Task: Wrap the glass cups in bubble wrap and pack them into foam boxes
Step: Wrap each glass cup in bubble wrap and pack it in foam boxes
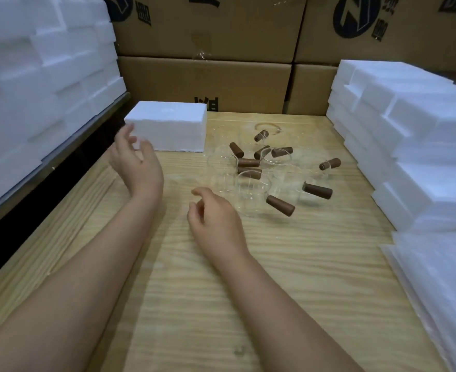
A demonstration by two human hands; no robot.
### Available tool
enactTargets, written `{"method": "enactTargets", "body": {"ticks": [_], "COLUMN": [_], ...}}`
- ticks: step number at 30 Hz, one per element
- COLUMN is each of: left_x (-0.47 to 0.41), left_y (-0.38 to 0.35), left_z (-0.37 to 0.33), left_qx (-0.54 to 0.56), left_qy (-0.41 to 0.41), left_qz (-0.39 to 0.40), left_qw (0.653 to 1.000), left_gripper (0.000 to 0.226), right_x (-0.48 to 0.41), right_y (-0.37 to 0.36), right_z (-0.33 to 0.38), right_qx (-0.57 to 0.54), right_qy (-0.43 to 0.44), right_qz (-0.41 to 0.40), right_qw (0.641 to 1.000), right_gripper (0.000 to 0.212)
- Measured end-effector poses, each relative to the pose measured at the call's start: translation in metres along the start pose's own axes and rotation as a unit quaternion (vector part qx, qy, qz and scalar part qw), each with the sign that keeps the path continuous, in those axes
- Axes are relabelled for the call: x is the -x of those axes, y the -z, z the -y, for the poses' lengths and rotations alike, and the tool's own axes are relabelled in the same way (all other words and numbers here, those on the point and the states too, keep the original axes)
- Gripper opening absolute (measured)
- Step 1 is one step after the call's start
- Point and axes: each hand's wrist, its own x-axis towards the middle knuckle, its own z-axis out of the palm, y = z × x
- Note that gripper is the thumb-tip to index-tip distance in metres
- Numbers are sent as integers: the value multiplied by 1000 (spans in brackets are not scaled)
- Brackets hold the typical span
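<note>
Left hand (135, 162) empty, fingers loose, just beside foam box (167, 124) on wooden table (221, 291), right hand (216, 221) empty, loosely curled, near clustered glass cups (253, 191) with brown handles, bubble wrap (436, 277) stacked at right.

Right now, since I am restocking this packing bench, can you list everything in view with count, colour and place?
glass cups: about nine going by the handles, clear with brown handles, clustered at centre right of the table
foam box: one, white, back left of the table
foam box stacks: two, white, one along each side
bubble wrap sheets: one pile, translucent white, near right edge
cardboard boxes: at least four, brown with dark print, stacked behind the table
table: one, pale wood, underneath it all
left hand: grip open and empty, beside the foam box
right hand: fingers loosely curled, empty, just short of the cups
</note>
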Motion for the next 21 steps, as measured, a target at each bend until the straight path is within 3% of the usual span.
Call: {"method": "enactTargets", "body": {"ticks": [4, 9, 13, 15, 18, 21], "left_x": [56, 121, 150, 153, 151, 146], "left_y": [10, 5, -5, -7, -6, -6], "left_z": [-37, -57, -61, -60, -56, -50], "left_qx": [10, 86, 90, 78, 79, 26], "left_qy": [-23, 84, 151, 154, 154, 125], "left_qz": [44, 81, 145, 175, 216, 295], "left_qw": [999, 989, 974, 969, 961, 947], "left_gripper": [27, 26, 38, 47, 55, 65], "right_x": [19, 50, 59, 58, 53, 44], "right_y": [18, 51, 76, 81, 84, 86], "right_z": [-1, -25, -41, -47, -55, -60], "right_qx": [-134, -270, -337, -325, -210, -142], "right_qy": [-40, -111, -122, -152, -197, -215], "right_qz": [-10, -43, -74, -143, -276, -223], "right_qw": [990, 956, 931, 923, 917, 940], "right_gripper": [18, 27, 24, 23, 9, 33]}}
